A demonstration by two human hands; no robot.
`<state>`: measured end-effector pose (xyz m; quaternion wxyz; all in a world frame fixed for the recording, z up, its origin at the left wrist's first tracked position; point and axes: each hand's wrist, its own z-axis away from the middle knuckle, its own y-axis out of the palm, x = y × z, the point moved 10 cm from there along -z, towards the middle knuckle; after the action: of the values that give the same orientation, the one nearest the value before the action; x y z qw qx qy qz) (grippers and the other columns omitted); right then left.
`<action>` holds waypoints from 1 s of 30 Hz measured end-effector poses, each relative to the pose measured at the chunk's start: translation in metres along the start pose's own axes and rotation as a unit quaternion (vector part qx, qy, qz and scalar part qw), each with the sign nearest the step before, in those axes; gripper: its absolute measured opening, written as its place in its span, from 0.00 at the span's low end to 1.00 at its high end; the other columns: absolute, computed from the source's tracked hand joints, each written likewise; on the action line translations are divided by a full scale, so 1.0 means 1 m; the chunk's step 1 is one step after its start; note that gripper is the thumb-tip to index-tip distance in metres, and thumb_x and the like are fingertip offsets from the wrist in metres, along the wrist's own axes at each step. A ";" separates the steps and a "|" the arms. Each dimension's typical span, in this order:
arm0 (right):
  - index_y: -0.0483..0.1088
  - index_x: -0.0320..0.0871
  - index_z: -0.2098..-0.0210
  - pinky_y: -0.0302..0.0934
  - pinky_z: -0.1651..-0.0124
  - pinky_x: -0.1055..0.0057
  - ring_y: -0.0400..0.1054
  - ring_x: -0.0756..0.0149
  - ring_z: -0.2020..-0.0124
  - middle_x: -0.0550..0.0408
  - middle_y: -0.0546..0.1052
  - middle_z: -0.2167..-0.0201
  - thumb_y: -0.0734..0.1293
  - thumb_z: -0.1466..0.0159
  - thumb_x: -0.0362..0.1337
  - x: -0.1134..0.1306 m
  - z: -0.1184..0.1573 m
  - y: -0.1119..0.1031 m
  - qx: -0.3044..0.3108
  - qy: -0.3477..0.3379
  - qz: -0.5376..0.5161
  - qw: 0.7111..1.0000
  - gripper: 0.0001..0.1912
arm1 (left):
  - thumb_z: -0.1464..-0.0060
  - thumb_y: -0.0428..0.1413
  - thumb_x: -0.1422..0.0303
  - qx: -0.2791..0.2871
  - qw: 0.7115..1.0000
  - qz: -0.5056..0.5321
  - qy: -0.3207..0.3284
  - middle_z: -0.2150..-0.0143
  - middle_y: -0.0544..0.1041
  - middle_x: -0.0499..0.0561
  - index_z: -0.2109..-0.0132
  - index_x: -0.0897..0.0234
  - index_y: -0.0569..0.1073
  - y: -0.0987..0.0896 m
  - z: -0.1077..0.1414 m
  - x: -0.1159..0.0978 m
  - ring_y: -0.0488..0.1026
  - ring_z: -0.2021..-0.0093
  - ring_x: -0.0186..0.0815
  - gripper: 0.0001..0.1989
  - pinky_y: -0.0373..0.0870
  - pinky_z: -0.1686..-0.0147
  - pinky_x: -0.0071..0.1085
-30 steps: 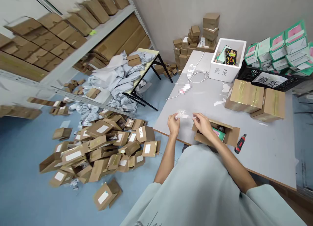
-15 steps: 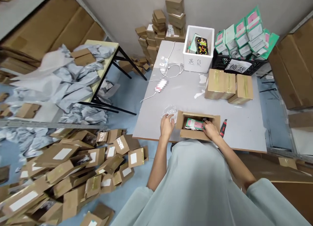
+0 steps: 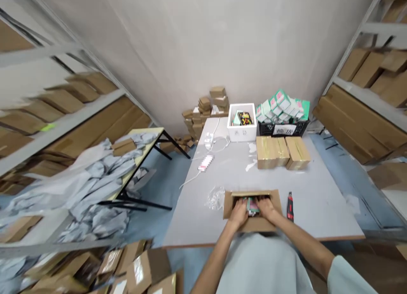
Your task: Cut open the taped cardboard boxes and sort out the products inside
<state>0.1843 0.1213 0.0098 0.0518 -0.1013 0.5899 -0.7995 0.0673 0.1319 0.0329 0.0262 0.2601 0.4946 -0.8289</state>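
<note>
My left hand [image 3: 239, 212] and right hand [image 3: 266, 208] flank the green-and-pink carton [image 3: 252, 206] inside the open cardboard box [image 3: 258, 225], near side of the grey table [image 3: 197, 222]; fingertips hidden, I cannot tell if they grip. It looks light, stiffish, crushable; best held by both ends.

Green-pink box [image 3: 252, 205]: partly hidden by left hand [image 3: 239, 214] and right hand [image 3: 266, 208]
White device [image 3: 205, 163] beyond left hand: pixelated
Floor cartons [image 3: 153, 264] left of hands: cut off below
</note>
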 end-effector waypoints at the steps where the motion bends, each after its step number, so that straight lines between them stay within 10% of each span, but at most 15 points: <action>1: 0.77 0.37 0.29 0.81 0.46 0.53 0.86 0.40 0.46 0.28 0.86 0.44 0.75 0.37 0.23 0.002 -0.001 -0.001 -0.007 -0.001 0.002 1.000 0.36 | 0.43 0.58 0.78 0.007 1.000 -0.002 -0.007 0.19 0.68 0.68 0.20 0.66 0.69 0.001 -0.003 0.003 0.64 0.17 0.58 0.43 0.60 0.17 0.49; 10: 0.74 0.31 0.27 0.75 0.34 0.52 0.82 0.39 0.40 0.29 0.85 0.41 0.75 0.34 0.31 0.009 0.004 -0.003 -0.034 -0.053 0.001 0.998 0.36 | 0.62 0.61 0.75 0.079 0.996 0.009 -0.033 0.10 0.47 0.63 0.13 0.71 0.55 0.017 -0.027 0.017 0.38 0.10 0.58 0.65 0.41 0.12 0.45; 15: 0.69 0.29 0.23 0.75 0.34 0.54 0.78 0.37 0.34 0.26 0.80 0.33 0.73 0.34 0.30 0.008 0.013 -0.033 -0.028 -0.059 -0.008 0.998 0.40 | 0.57 0.62 0.73 0.034 0.999 0.027 -0.008 0.10 0.45 0.67 0.12 0.69 0.50 0.004 -0.022 0.034 0.47 0.11 0.57 0.64 0.48 0.14 0.45; 21: 0.60 0.38 0.15 0.73 0.30 0.52 0.73 0.37 0.28 0.30 0.73 0.24 0.70 0.33 0.31 -0.008 0.049 -0.079 -0.050 -0.054 -0.057 0.996 0.47 | 0.54 0.65 0.73 -0.054 0.987 0.119 0.091 0.14 0.59 0.65 0.13 0.61 0.55 -0.046 0.001 0.037 0.62 0.16 0.56 0.61 0.60 0.18 0.47; 30: 0.71 0.51 0.21 0.70 0.28 0.48 0.72 0.41 0.27 0.43 0.76 0.24 0.73 0.32 0.42 -0.057 0.064 -0.130 -0.201 -0.022 -0.309 0.929 0.41 | 0.49 0.76 0.59 -0.124 0.925 0.306 0.190 0.22 0.73 0.64 0.19 0.54 0.68 -0.180 0.026 -0.015 0.70 0.23 0.60 0.54 0.68 0.24 0.58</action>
<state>0.2586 0.1120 0.1460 -0.2067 -0.3045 0.6764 -0.6380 0.0158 0.1984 0.1948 0.2161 0.5463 0.4851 -0.6477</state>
